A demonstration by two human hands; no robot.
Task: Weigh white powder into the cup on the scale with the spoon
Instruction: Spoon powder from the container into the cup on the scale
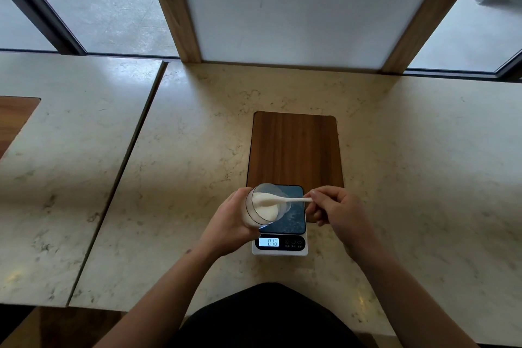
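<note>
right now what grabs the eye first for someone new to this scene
At centre, the left hand tilts a clear plastic cup of white powder over the digital scale, while the right hand dips a white spoon into it. The lit display glows below; a wooden board lies behind.

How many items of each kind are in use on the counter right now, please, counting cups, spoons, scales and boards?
Cups: 2, a tilted powder cup in the left hand and a clear cup on the scale
Spoons: 1, a white spoon in the right hand
Scales: 1, a digital scale
Boards: 1, a wooden board
Total: 5
</note>
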